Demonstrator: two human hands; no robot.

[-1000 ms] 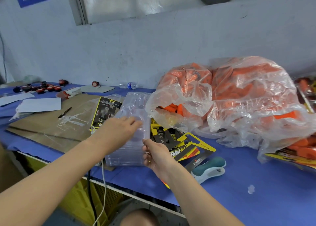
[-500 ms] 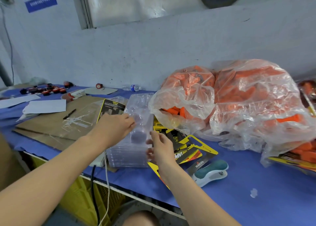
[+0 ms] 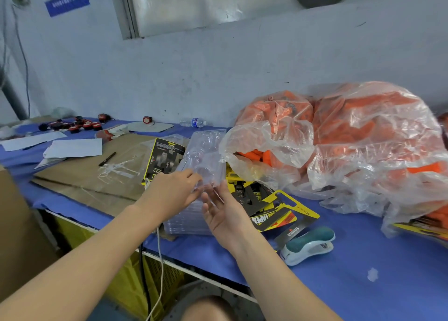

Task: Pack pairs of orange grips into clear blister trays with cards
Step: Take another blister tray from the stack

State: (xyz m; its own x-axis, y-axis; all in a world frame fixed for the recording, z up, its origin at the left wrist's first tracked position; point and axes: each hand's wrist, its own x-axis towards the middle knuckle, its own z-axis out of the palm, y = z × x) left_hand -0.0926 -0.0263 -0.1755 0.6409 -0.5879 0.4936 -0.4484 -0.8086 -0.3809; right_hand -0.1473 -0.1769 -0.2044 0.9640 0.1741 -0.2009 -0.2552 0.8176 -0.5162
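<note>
Right hand (image 3: 226, 215) has turned palm-up, fingers spread; left hand (image 3: 172, 192) pinches clear tray (image 3: 206, 159).

Your bench in orange, blue and yellow.
You have orange grips (image 3: 264, 155) in clear bags (image 3: 378, 151), clear trays (image 3: 203, 158), black-and-yellow cards (image 3: 271, 217) with an orange patch, a blue table cover (image 3: 363, 284), a teal-and-white stapler (image 3: 310, 242), brown cardboard (image 3: 80, 175), white paper (image 3: 77, 148) and a blue wall sign (image 3: 67, 1).
</note>
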